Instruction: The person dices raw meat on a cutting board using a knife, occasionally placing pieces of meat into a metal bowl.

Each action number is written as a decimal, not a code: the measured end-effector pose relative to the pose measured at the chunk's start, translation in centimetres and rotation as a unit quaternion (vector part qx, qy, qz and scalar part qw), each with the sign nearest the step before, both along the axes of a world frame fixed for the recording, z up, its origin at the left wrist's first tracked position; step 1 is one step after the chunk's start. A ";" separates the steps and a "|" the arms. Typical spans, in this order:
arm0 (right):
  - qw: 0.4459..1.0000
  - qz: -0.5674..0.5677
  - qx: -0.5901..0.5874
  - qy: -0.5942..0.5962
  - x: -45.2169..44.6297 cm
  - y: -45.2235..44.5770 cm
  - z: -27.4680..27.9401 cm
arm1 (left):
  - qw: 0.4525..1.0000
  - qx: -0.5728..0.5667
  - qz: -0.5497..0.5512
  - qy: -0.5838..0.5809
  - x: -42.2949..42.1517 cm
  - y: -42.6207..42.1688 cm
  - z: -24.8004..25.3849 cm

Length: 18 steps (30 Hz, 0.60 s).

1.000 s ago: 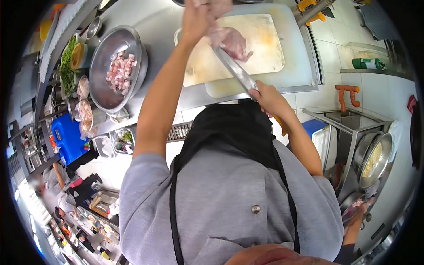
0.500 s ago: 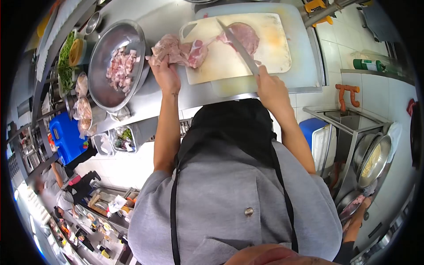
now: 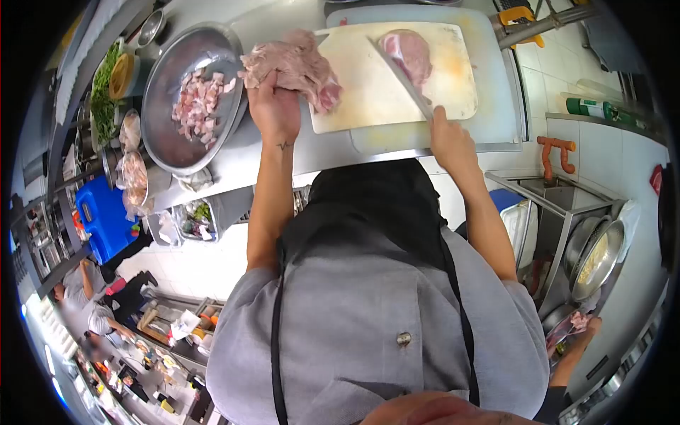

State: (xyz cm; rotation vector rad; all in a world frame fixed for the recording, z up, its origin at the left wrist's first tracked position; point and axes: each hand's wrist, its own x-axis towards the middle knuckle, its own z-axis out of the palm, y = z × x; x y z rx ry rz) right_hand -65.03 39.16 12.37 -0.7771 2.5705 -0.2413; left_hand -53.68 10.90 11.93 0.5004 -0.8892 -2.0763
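My left hand (image 3: pixel 275 110) is closed on a large ragged piece of raw meat (image 3: pixel 287 67), held up at the left end of the white cutting board (image 3: pixel 361 81). In my right hand (image 3: pixel 452 138) is a knife (image 3: pixel 402 76), its handle in the closed fingers. The blade slants up and left across the board, along the left side of a rounded slab of raw meat (image 3: pixel 409 53). The slab and the held piece are apart. Left of my left hand, a metal bowl (image 3: pixel 159 106) holds diced meat (image 3: pixel 200 106).
Beneath the white board lies a larger translucent board (image 3: pixel 489 78) on the steel counter (image 3: pixel 312 157). Greens (image 3: pixel 105 99) and bagged food (image 3: pixel 133 173) stand at the left. At lower right, another person's hand (image 3: pixel 591 329) is at a bowl. Other people are in the lower left background.
The large piece has come away from the slab, lifted and turned by my left hand. My right hand and knife have shifted slightly right and down, with the blade now along the slab's left side.
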 end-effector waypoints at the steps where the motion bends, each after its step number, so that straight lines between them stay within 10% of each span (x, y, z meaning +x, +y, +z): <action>1: 1.000 -0.005 -0.002 0.001 -0.9 -0.2 -0.5 | 0.999 0.031 -0.034 0.015 -0.6 0.5 0.5; 5: 0.996 -0.080 0.001 0.037 -3.8 0.6 -1.3 | 0.964 0.207 -0.160 0.045 -4.1 1.9 -0.7; 9: 0.995 -0.101 -0.019 0.017 -4.2 2.9 -1.1 | 0.940 0.031 -0.178 -0.288 -2.5 3.6 -2.9; 12: 0.992 -0.117 -0.050 0.006 -3.7 3.6 -2.1 | 0.610 -0.657 -0.070 -0.438 -1.4 0.3 -2.6; 13: 0.991 -0.111 -0.074 0.002 -3.1 4.0 -2.5 | 0.612 -0.654 -0.076 -0.439 -3.1 0.2 -0.7; 15: 0.990 -0.126 -0.061 0.002 -2.8 3.4 -3.0 | 0.370 -0.904 -0.184 -0.108 -8.4 -0.6 0.3; 18: 0.986 -0.156 -0.051 -0.031 -3.4 3.1 -2.0 | 0.335 -0.863 -0.363 -0.106 -13.3 -1.2 -2.0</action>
